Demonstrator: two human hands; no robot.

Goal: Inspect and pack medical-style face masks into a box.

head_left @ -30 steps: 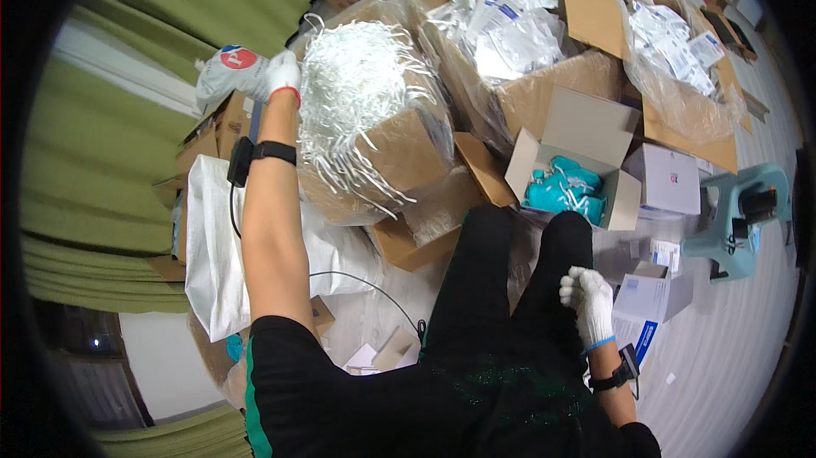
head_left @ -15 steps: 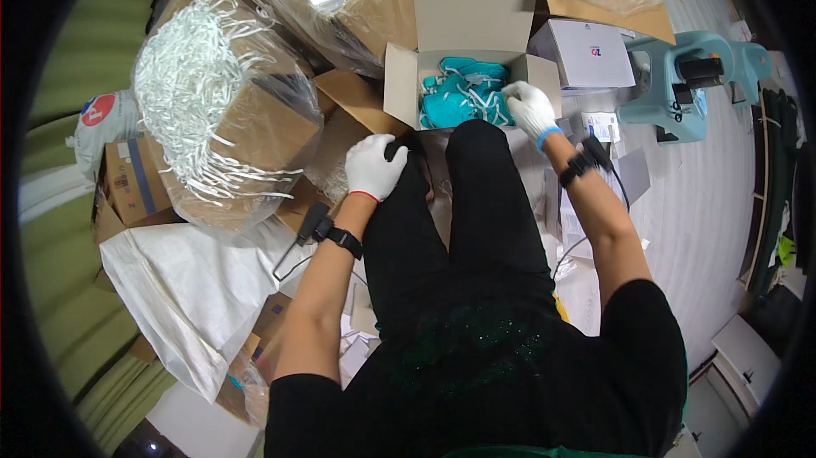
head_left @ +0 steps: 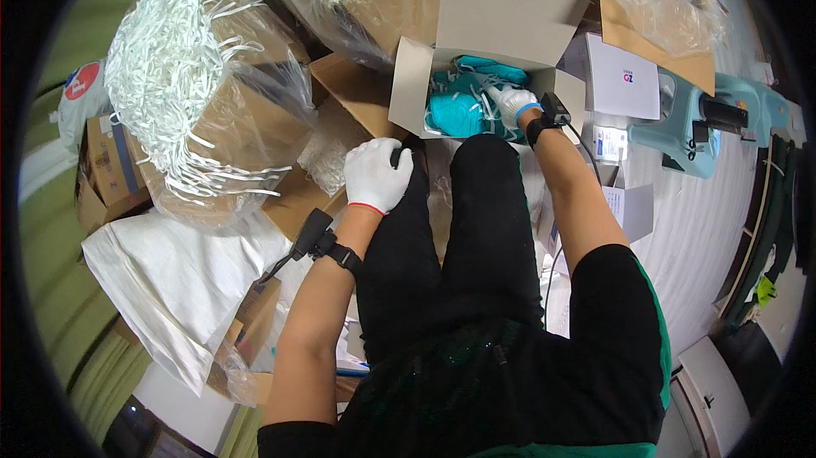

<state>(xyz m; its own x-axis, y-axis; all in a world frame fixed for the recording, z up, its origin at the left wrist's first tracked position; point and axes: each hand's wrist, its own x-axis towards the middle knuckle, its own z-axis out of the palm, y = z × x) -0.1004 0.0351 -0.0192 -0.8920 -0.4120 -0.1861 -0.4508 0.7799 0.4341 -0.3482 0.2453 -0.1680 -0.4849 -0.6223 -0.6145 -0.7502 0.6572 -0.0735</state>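
Teal face masks [head_left: 455, 115] with white straps lie heaped in an open cardboard box [head_left: 410, 88] in front of my knees. My right hand [head_left: 515, 105], in a white glove with a blue cuff, is inside the box at its right side, touching the masks. Its fingertips blend with the white straps, so their grip is unclear. My left hand [head_left: 376, 176], gloved in white with a red cuff, rests on my left knee with its fingers laid over the black trouser leg. No object shows in it.
To the left, a plastic-lined carton [head_left: 246, 139] holds a big heap of white straps [head_left: 166, 67]. A white sack [head_left: 183, 275] lies below it. Right of the mask box stand a white box [head_left: 623, 76] and light-teal plastic stools [head_left: 676, 131]. A larger lined carton [head_left: 399, 3] stands behind.
My right hand has moved from the box's right edge down into it among the masks. My left hand stays on the knee. The view has shifted slightly.
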